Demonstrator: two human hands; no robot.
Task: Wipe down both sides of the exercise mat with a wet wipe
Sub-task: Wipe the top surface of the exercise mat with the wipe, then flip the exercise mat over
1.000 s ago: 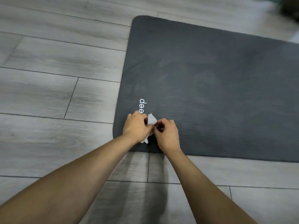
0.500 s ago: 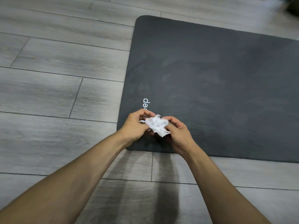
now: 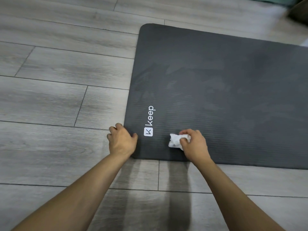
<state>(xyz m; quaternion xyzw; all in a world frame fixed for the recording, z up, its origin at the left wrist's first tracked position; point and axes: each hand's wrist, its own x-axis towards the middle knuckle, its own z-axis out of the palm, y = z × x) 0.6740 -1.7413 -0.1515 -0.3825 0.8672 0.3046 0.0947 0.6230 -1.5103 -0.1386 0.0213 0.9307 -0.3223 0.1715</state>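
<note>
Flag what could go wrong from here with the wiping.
1. The wipe in the right hand is bunched into a small wad, so strokes may leave strips of the wide mat unwiped.
2. The left hand holds only the near corner, so the mat could slide or ruck on the smooth plank floor.
3. Only the logo side faces up; the underside could get forgotten.

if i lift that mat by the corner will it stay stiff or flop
Probably floppy: the mat lies thin and flat against the floor, so a lifted corner should bend. Its ribbed surface likely grips, not slips, under the left hand.
</note>
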